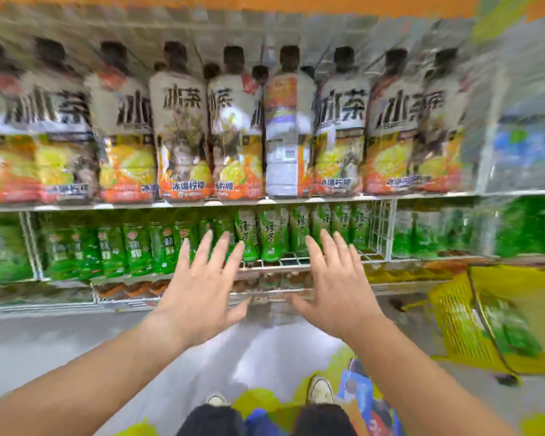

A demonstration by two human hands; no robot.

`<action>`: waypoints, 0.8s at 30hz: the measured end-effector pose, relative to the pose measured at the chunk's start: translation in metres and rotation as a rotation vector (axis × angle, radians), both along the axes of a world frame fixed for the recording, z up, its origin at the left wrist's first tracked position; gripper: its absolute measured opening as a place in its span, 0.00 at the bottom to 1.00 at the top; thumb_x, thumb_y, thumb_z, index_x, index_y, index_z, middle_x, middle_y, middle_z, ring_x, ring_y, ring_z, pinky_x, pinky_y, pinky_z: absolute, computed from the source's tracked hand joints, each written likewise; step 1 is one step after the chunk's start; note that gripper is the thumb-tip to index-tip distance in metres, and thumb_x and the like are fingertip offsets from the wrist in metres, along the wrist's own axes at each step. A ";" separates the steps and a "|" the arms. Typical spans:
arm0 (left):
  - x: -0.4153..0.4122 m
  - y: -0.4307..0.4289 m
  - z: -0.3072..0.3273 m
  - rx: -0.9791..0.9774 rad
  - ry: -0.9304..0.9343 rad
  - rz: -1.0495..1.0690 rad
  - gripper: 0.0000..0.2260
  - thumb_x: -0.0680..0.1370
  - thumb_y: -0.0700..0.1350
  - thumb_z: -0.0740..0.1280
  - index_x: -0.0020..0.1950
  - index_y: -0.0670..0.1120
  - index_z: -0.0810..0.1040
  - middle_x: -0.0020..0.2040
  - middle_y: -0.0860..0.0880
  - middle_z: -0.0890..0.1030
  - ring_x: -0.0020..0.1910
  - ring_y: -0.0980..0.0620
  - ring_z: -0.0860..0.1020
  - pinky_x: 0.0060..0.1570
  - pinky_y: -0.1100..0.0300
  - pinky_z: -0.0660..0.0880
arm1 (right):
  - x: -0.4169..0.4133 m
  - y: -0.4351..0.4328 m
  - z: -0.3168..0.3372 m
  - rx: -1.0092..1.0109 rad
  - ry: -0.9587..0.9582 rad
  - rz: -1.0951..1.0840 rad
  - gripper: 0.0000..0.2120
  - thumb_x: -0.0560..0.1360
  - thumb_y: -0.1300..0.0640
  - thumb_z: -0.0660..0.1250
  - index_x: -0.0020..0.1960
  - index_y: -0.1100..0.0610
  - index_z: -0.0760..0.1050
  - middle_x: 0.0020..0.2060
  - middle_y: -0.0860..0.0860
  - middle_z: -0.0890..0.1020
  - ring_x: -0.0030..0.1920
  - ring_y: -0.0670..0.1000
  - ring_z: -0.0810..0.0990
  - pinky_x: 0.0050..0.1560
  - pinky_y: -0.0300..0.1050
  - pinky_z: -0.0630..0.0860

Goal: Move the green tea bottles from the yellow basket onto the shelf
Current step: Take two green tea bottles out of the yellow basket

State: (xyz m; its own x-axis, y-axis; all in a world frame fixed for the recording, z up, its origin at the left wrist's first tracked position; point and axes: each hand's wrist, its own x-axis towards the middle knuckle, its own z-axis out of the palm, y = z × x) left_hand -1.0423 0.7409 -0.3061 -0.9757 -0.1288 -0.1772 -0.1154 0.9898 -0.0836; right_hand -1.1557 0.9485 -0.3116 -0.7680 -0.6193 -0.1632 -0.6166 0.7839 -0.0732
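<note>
**Both hands empty in front of the green tea shelf**

The left hand (pixel 199 294) and right hand (pixel 334 287) reach forward side by side at the centre of the frame, palms down, fingers (pixel 206 247) spread wide and holding nothing. Their tips overlap the front edge of the wire shelf (pixel 293 262) in the middle of the frame; whether they touch it cannot be told.

A row of green tea bottles (pixel 272 234) stands upright on that shelf just above and between the hands, with a bare patch of wire in front of them on the right. More green bottles with a different label (pixel 136 250) fill the shelf left of centre.

The yellow basket (pixel 453 322) sits on the floor (pixel 60 347) at the lower right of the frame, well apart from the hands. Green shapes show inside it, too blurred to tell clearly.

Large iced tea bottles (pixel 180 133) with orange and yellow labels line the upper shelf across the top of the frame. Two shoes (pixel 320 390) show at the bottom centre. The whole view is smeared by motion
</note>
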 end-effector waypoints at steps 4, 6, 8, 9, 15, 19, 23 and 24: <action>0.001 0.019 0.045 -0.007 0.026 -0.089 0.43 0.70 0.67 0.58 0.78 0.42 0.65 0.75 0.36 0.68 0.74 0.33 0.66 0.68 0.31 0.63 | 0.028 0.028 0.052 -0.028 0.059 -0.098 0.50 0.66 0.28 0.62 0.78 0.58 0.60 0.77 0.61 0.62 0.77 0.63 0.59 0.74 0.64 0.60; -0.003 0.035 0.062 0.013 0.007 -0.151 0.43 0.70 0.68 0.60 0.78 0.42 0.64 0.75 0.36 0.68 0.73 0.34 0.67 0.68 0.32 0.65 | 0.042 0.048 0.077 -0.025 0.075 -0.182 0.49 0.68 0.28 0.61 0.79 0.58 0.60 0.77 0.61 0.62 0.77 0.63 0.59 0.74 0.64 0.60; -0.008 0.057 0.079 0.041 -0.006 -0.219 0.44 0.69 0.68 0.62 0.77 0.41 0.66 0.75 0.36 0.69 0.72 0.34 0.68 0.67 0.32 0.66 | 0.056 0.074 0.099 -0.026 0.089 -0.254 0.49 0.68 0.28 0.60 0.78 0.58 0.61 0.76 0.61 0.64 0.76 0.64 0.61 0.74 0.64 0.61; -0.010 0.070 0.088 0.057 0.001 -0.258 0.44 0.69 0.67 0.62 0.77 0.41 0.67 0.74 0.36 0.69 0.72 0.34 0.69 0.67 0.32 0.67 | 0.063 0.088 0.110 -0.020 0.096 -0.277 0.48 0.68 0.28 0.59 0.78 0.58 0.61 0.76 0.61 0.64 0.76 0.64 0.60 0.74 0.64 0.60; -0.025 0.146 0.138 0.068 0.162 -0.469 0.41 0.70 0.67 0.58 0.77 0.42 0.67 0.74 0.36 0.70 0.72 0.35 0.69 0.67 0.32 0.67 | 0.080 0.188 0.159 0.018 0.173 -0.371 0.49 0.71 0.28 0.57 0.81 0.54 0.49 0.80 0.58 0.53 0.80 0.60 0.48 0.78 0.60 0.47; -0.037 0.204 0.168 -0.016 0.221 -0.518 0.42 0.74 0.69 0.53 0.81 0.45 0.55 0.79 0.39 0.60 0.78 0.37 0.59 0.73 0.35 0.59 | 0.083 0.260 0.176 0.004 0.236 -0.426 0.48 0.70 0.29 0.59 0.81 0.55 0.52 0.79 0.59 0.57 0.79 0.61 0.51 0.77 0.60 0.49; -0.052 0.276 0.189 -0.069 0.261 -0.551 0.43 0.76 0.70 0.52 0.82 0.46 0.46 0.81 0.40 0.53 0.80 0.38 0.52 0.75 0.37 0.54 | 0.077 0.333 0.189 -0.013 0.282 -0.480 0.49 0.70 0.27 0.57 0.81 0.55 0.53 0.78 0.59 0.59 0.79 0.61 0.54 0.77 0.61 0.52; -0.054 0.295 0.193 -0.072 0.264 -0.559 0.43 0.76 0.70 0.51 0.82 0.46 0.46 0.81 0.40 0.53 0.80 0.38 0.53 0.75 0.37 0.54 | 0.076 0.352 0.190 -0.019 0.281 -0.491 0.49 0.70 0.26 0.56 0.81 0.55 0.54 0.78 0.58 0.59 0.78 0.61 0.55 0.77 0.61 0.53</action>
State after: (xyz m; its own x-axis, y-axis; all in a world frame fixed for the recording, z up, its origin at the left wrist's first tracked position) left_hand -1.0964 1.0358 -0.1135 -0.9086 0.4120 0.0691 0.3932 0.8993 -0.1914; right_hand -1.0795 1.3001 -0.1213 -0.9790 -0.1795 0.0966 -0.1780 0.9837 0.0246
